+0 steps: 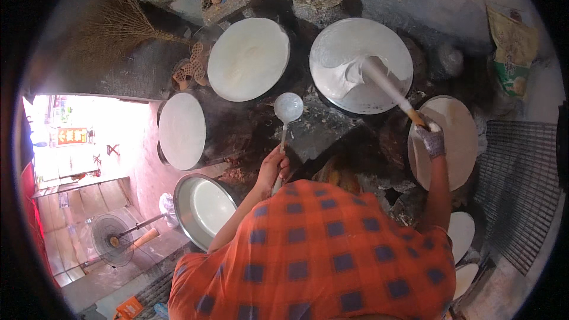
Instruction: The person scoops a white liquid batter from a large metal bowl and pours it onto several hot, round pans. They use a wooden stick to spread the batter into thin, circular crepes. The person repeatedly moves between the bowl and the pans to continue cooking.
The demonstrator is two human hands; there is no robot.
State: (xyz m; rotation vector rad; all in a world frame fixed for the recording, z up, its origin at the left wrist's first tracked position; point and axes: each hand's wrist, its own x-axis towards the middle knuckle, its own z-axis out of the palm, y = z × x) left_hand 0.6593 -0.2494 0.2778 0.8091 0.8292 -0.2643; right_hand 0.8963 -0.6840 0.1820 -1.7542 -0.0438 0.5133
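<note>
My left hand (272, 170) grips the handle of a metal ladle (289, 107), whose round bowl is coated with white batter. My right hand (430, 137), in a pale glove, is closed on the wooden handle of a spreading tool (386, 83), blurred as if moving. The tool's far end lies over a large round griddle (360, 103) with wet white batter (340, 81) on it, bunched in folds at the middle. A second griddle at the upper left holds a smooth pale crepe sheet (249, 60). Below my right hand lies another sheet (453, 155).
A steel basin of white batter (209, 209) stands by my left forearm; beyond it is a floor fan (113, 240). Another pale sheet (182, 131) lies left. A twig broom (129, 26), pierced briquettes (191, 69), a wire rack (518, 186) and a hanging bag (511, 51) stand around.
</note>
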